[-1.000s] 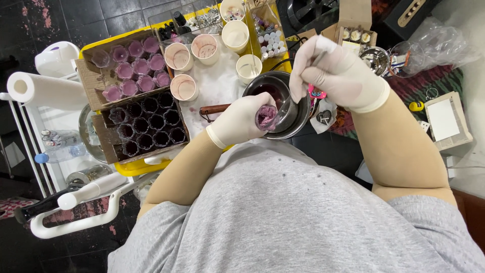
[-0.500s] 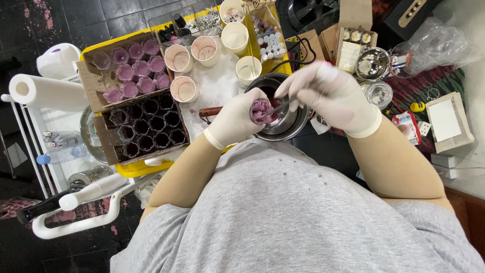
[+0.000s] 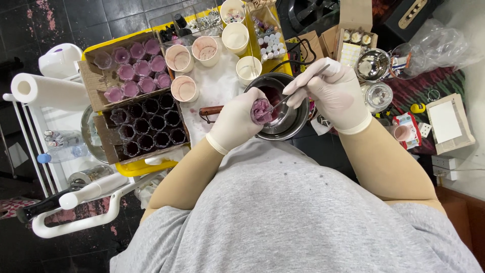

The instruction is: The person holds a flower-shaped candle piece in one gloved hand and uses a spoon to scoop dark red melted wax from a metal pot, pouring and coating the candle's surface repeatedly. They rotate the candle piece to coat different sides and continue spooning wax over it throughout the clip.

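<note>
Dark floor tiles showing along the top-left edge, with a crowded yellow tray [image 3: 132,169] and white paper covering the worktop below the head camera.

Head view: left hand [image 3: 237,123], gloved in white, closing around a small purple-filled cup [image 3: 261,111] and tilting it over the near-left rim of a steel pot [image 3: 290,119], near the worktop's middle. Right hand [image 3: 331,93], also gloved, pinching a thin metal spoon [image 3: 283,101] with its tip reaching into the cup's mouth. Hands working close together over the pot, fingers not quite touching.

Sitting at the left side of the tray: a cardboard box of purple cups [image 3: 134,68] toward the far edge and a cardboard box of dark empty cups [image 3: 149,131] toward the near edge. Standing between boxes and pot: several paper cups [image 3: 184,88] with pale contents. Lying off the tray's left edge: a paper towel roll [image 3: 43,91]. Resting toward the right edge: a small steel bowl [image 3: 373,64].

Against half a second back: right hand lifting slightly away from the cup, spoon handle now angling up toward the far right, more of the pot's dark purple interior showing. Left hand keeping the cup at nearly the same spot.
</note>
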